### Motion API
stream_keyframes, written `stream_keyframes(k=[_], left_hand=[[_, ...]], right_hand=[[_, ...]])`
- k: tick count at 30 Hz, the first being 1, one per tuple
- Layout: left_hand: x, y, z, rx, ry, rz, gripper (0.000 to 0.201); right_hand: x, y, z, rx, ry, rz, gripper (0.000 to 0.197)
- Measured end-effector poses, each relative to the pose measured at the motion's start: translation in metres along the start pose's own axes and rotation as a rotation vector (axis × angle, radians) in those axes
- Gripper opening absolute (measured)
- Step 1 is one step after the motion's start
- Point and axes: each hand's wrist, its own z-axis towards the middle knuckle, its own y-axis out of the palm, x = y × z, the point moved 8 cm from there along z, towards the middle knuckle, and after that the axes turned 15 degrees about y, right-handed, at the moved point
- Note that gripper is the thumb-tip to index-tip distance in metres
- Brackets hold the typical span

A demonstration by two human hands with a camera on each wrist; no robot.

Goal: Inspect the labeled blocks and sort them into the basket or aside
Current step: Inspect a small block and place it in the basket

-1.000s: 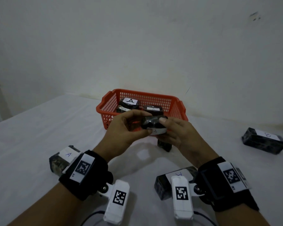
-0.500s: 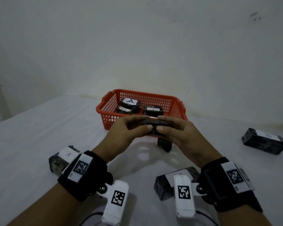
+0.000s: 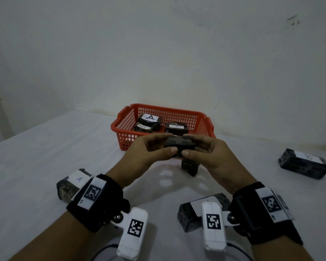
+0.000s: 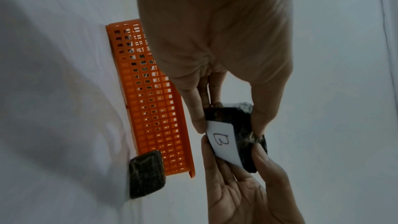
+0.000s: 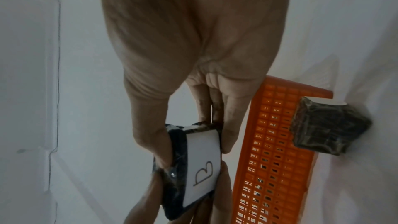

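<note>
From the head view, the left hand (image 3: 145, 153) and the right hand (image 3: 211, 155) are both pinching one dark block (image 3: 179, 146) by its two ends, up in the air at 6 o'clock of the red basket (image 3: 124, 129). In the left wrist view, the block (image 4: 241, 130) is sitting between fingertips (image 4: 199, 123) and thumb, its white label (image 4: 221, 142) showing a B. In the right wrist view, the block (image 5: 178, 159) is looking small, light, stiff and shiny-wrapped, maybe slippery, so holding the short ends seems best.
</note>
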Motion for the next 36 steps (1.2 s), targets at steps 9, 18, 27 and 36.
stream_keyframes(k=[9, 18, 27, 36], left_hand=[[0.004, 0.009, -0.001, -0.043, 0.04, -0.032, 0.066], [0.001, 0.001, 0.001, 0.088, 0.046, 0.083, 0.022], [-0.003, -0.003, 0.002, 0.125, 0.005, -0.011, 0.022], [-0.005, -0.007, 0.004, 0.139, 0.002, -0.132, 0.033]], right_hand=[[0.012, 0.009, 0.006, 0.019, 0.12, 0.161, 0.03], [0.01, 0.01, 0.004, 0.017, 0.071, 0.058, 0.024], [0.008, 0.015, 0.001, -0.014, 0.069, 0.023, 0.028], [0.004, 0.007, -0.001, 0.025, 0.049, -0.036, 0.028]])
